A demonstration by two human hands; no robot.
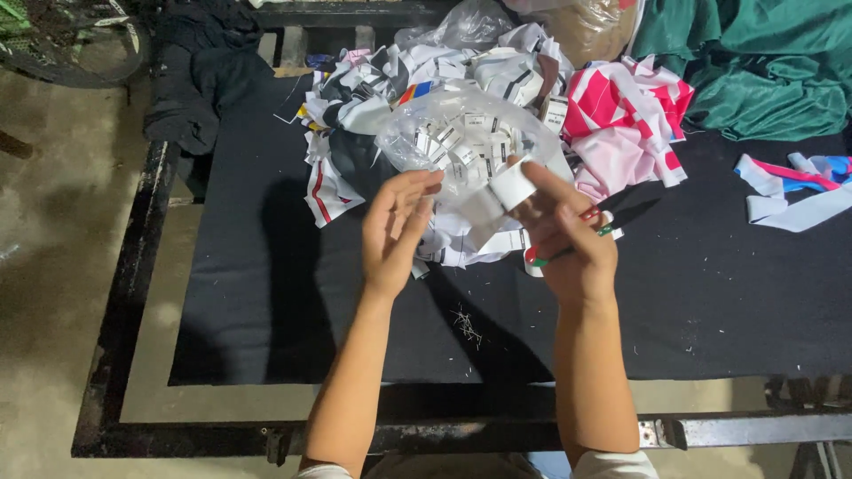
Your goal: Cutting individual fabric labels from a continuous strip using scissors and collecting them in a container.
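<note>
Two hands meet above a black table (pixel 266 293). The right hand (pixel 572 239) pinches a white label (pixel 512 184) between thumb and fingers, just beside a clear bag (pixel 461 133) of similar labels. The left hand (pixel 397 226) is open, fingers loosely curved, perhaps touching the bag's edge. Fabric scraps (pixel 621 124) lie behind.

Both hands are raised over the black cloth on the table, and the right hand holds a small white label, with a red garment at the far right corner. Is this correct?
Not quite. In the head view the garment at the far right corner is green, not red. The rest holds: both hands, left and right, are over the black cloth, the right holding a white label.
</note>
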